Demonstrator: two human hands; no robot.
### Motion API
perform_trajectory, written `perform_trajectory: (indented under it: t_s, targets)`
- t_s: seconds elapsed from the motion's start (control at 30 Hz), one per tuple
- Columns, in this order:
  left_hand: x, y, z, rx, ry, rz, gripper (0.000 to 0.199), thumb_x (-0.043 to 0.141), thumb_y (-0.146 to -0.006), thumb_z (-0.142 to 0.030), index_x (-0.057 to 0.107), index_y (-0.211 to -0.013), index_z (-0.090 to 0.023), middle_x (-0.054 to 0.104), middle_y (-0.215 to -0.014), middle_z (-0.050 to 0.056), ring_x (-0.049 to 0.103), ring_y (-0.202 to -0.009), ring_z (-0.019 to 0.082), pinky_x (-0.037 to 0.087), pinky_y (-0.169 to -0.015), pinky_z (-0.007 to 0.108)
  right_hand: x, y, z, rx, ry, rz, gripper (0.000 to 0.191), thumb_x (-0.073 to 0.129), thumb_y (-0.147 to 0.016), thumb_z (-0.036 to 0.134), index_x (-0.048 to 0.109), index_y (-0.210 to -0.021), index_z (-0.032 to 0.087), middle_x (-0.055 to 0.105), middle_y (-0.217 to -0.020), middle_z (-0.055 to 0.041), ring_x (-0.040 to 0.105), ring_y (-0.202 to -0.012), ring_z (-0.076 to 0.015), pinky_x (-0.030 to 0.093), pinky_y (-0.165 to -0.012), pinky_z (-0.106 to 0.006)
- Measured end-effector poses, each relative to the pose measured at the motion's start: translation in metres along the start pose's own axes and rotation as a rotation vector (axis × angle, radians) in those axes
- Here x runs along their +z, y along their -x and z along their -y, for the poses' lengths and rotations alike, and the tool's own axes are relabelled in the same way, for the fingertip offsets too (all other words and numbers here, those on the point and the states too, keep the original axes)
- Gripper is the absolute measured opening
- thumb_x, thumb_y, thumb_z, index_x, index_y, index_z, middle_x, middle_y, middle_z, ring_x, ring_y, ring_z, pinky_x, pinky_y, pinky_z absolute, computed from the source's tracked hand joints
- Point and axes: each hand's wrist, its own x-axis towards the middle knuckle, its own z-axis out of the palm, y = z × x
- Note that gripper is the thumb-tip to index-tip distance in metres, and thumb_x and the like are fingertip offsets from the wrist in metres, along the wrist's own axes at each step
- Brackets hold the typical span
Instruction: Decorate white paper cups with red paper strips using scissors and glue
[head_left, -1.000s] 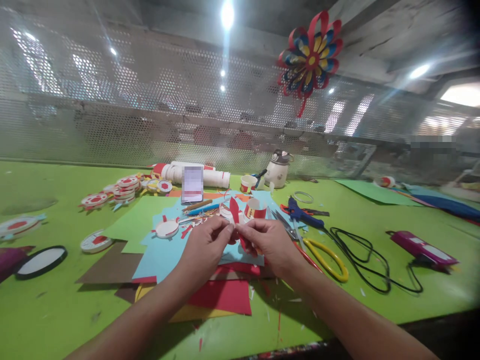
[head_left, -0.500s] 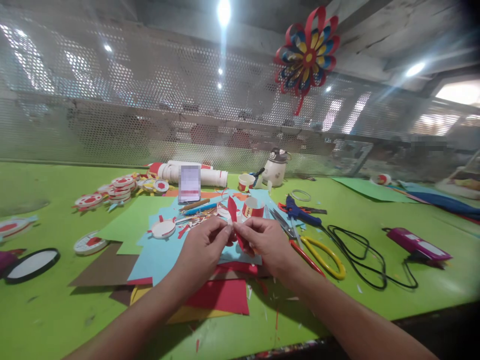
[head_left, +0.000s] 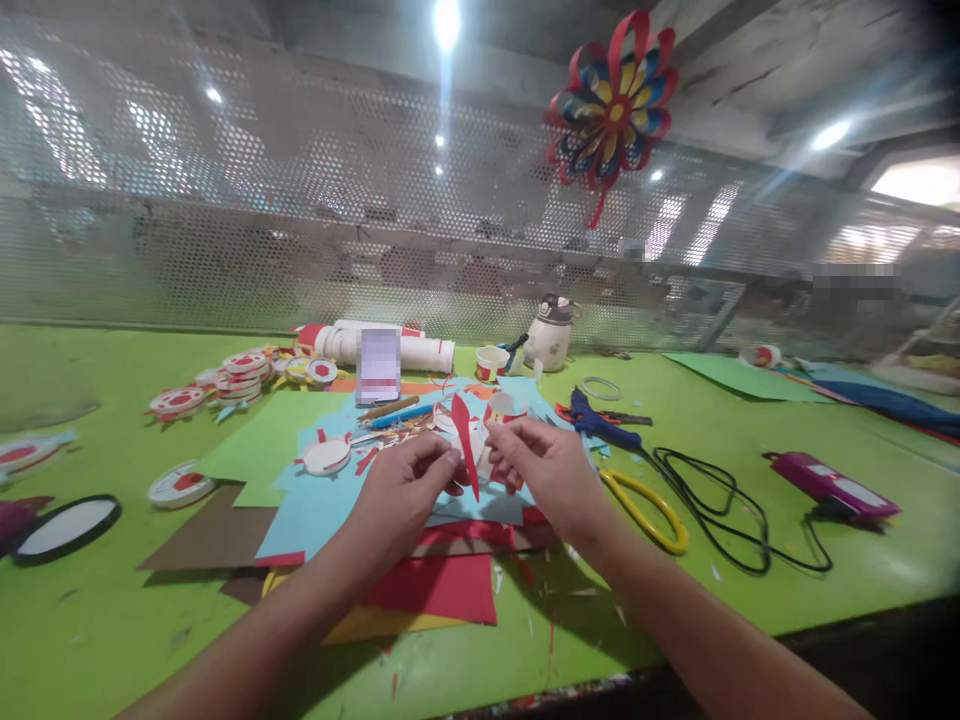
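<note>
A narrow red paper strip (head_left: 465, 440), pointed at both ends, stands upright between my hands. My left hand (head_left: 409, 485) pinches it by its left side; something white behind it is partly hidden. Just right of the strip, my right hand (head_left: 544, 465) is apart from it, its fingers loosely curled and parted, with nothing clearly visible in them. Beyond the right fingers is a cut paper cup (head_left: 502, 405). Under both hands lie light blue sheets (head_left: 300, 525). Scissors with a yellow handle (head_left: 651, 515) lie by my right wrist, their blades hidden by that hand.
A blue glue gun (head_left: 600, 420) and a purple device (head_left: 832, 488) with a black cord lie right. At left are decorated discs (head_left: 244, 365) and a round black-rimmed object (head_left: 64, 528). A phone (head_left: 379, 365) stands behind, near a white jug (head_left: 547, 335).
My right hand has let go of the red strip and moved slightly right. The strip now shows more of its length, still in my left hand.
</note>
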Motion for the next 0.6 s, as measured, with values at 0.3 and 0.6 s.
perform_trajectory:
  t_s: [0.3,0.6]
  targets:
    - [0.000,0.002,-0.001,0.015,-0.015,0.109,0.023,0.053,-0.081,-0.032,0.059,-0.065,-0.016,0.060,-0.061,0.000,0.057,-0.062,0.015,0.044,-0.062,0.027,-0.012,-0.008,0.011,-0.027,0.043,0.046,0.025,0.063,-0.078,0.039,0.062,-0.070,0.015,0.057,-0.061,0.0018,0.047,-0.052,-0.0089,0.040,-0.053,-0.024]
    - [0.000,0.003,-0.004,0.030,0.003,0.169,0.023,0.052,-0.083,-0.031,0.059,-0.066,-0.017,0.059,-0.063,0.000,0.057,-0.063,0.014,0.044,-0.064,0.026,-0.008,0.000,0.010,0.086,-0.031,0.227,0.021,0.062,-0.075,0.034,0.059,-0.069,0.014,0.053,-0.055,0.0034,0.045,-0.047,-0.0076,0.039,-0.048,-0.024]
